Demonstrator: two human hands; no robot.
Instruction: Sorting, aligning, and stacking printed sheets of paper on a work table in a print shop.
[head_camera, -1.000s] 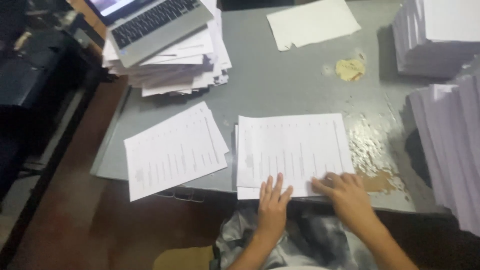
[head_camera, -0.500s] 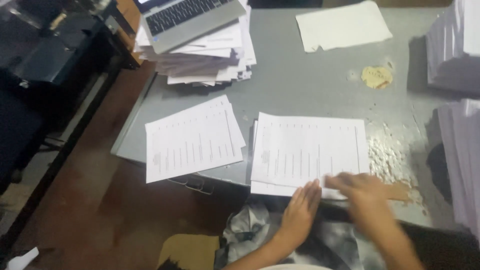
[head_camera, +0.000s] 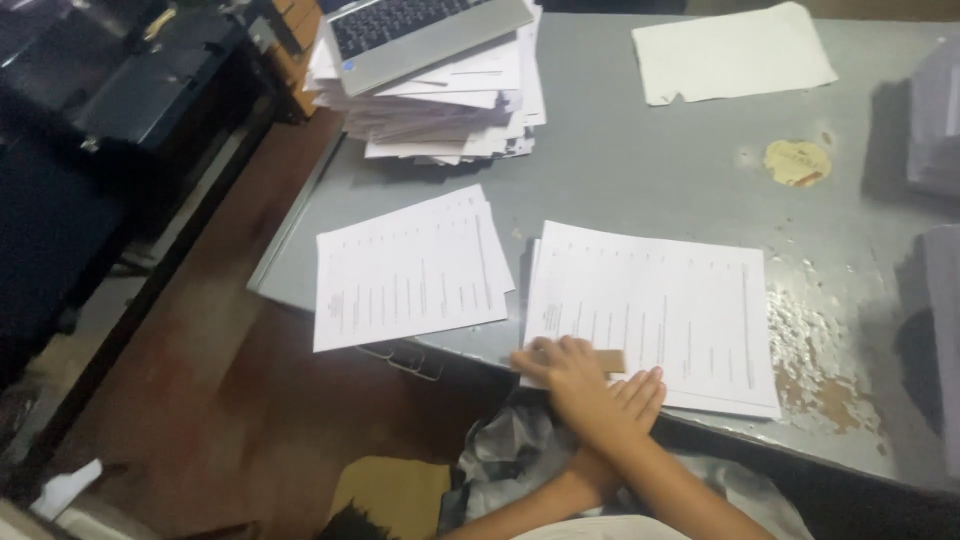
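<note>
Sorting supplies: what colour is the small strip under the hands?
Tan, like cardboard: the strip, head view.

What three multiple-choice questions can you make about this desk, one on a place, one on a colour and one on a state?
1. Where does the laptop sit?
A on the floor
B on a paper pile
C on a chair

2. What colour is the table top?
A grey
B red
C white

3. How do the right hand and left hand lie?
A far apart
B raised in the air
C crossed on the printed sheets

Answers:
1 is B, as the laptop rests on the pile at the table's far corner.
2 is A, as the bare surface is grey.
3 is C, as the right hand lies across the left at the sheets' near edge.
</note>
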